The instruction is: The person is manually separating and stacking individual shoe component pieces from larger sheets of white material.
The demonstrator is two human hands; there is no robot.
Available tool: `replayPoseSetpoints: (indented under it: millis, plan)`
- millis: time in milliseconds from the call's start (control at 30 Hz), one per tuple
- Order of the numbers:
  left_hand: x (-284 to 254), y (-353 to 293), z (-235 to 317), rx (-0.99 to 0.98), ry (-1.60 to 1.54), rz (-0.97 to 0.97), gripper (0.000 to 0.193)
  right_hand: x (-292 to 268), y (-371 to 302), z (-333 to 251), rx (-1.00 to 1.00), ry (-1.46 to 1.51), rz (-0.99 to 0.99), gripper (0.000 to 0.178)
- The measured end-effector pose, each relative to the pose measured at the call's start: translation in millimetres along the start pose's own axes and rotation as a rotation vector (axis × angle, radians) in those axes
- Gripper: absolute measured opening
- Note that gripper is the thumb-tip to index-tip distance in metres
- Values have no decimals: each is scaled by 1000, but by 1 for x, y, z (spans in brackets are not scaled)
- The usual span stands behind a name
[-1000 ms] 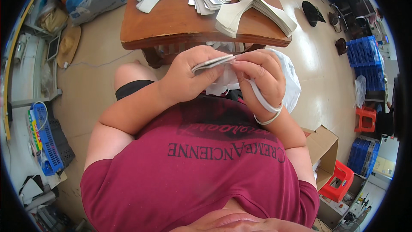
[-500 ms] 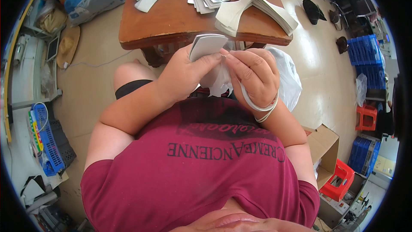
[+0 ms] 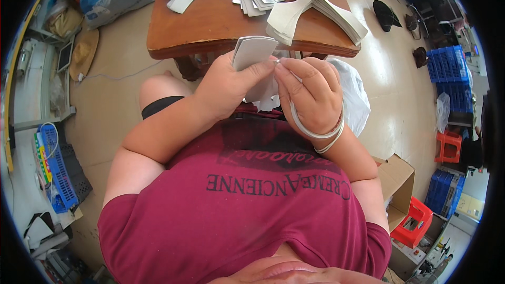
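Note:
A thin stack of white-grey cut sheets (image 3: 256,52) stands up in my left hand (image 3: 223,84), its thumb pressed flat over the near face. My right hand (image 3: 314,89) meets the stack's right edge, its thumb and forefinger pinched together beside the left thumb tip. Only a tiny pale bit shows at that pinch, too small to name. Below the fingers hangs more whitish material (image 3: 267,100), partly hidden by both hands. White bands (image 3: 329,135) loop round my right hand and wrist.
Fanned piles of white cut sheets (image 3: 315,14) lie on a brown wooden table (image 3: 205,29) ahead. A white plastic bag (image 3: 352,89) sits right of my hands. At the right are a cardboard box (image 3: 395,184), red stools (image 3: 414,224) and blue crates (image 3: 448,64).
My right fingers have shifted slightly at the stack's edge. The ragged whitish material below the hands shows less than before. My left hand keeps its hold on the sheets.

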State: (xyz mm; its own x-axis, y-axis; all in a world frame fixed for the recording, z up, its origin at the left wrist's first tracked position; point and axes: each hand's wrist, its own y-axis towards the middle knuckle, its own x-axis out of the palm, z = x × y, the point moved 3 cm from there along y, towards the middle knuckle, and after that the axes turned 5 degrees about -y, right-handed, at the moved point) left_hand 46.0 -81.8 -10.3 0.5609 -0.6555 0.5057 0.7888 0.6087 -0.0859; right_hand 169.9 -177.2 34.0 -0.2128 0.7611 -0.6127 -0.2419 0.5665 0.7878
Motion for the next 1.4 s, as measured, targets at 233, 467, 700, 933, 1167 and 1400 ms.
replayPoseSetpoints:
  millis: [233,467,700,933,1167,1400]
  plan:
    - [5,-3,7,1,132,-79,28,-9,0,-4,13,-67,9,29]
    - [4,-6,1,52,-15,-27,27,-5,-1,1,42,109,-50,29]
    - [9,-4,5,34,25,-23,29,-5,-3,4,37,117,21,28]
    - [-13,6,4,-26,-188,192,28,-21,11,1,-26,301,-64,20]
    - [-123,15,72,457,-409,488,24,-51,-45,40,564,1247,-176,15]
    - [-193,-79,177,1011,-355,819,16,-100,-161,138,1191,736,8,9]
